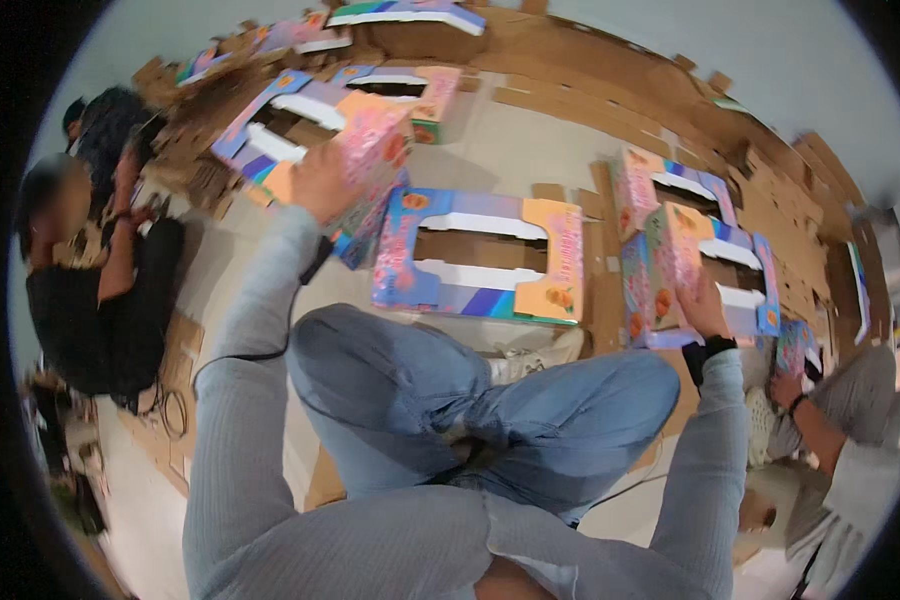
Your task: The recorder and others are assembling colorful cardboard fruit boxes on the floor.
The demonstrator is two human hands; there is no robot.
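An open-topped printed cardboard box [260, 160] in blue, pink and orange stands tilted on the left. My left hand [325, 182] grips its near right corner, the fingers partly hidden against the panel. On the right, my right hand [702, 306] holds the near side of a similar cardboard box [660, 265], its thumb and fingers against the wall. Between my hands, in front of my crossed legs, a third box [475, 208] of the same print lies with its white-edged opening facing up.
Behind the held boxes stand another box [435, 100] at left and one [635, 180] at right. Flattened brown cardboard [610, 105] lines the far side. A seated person [105, 310] is at left; another person's hand [788, 388] touches a box at right.
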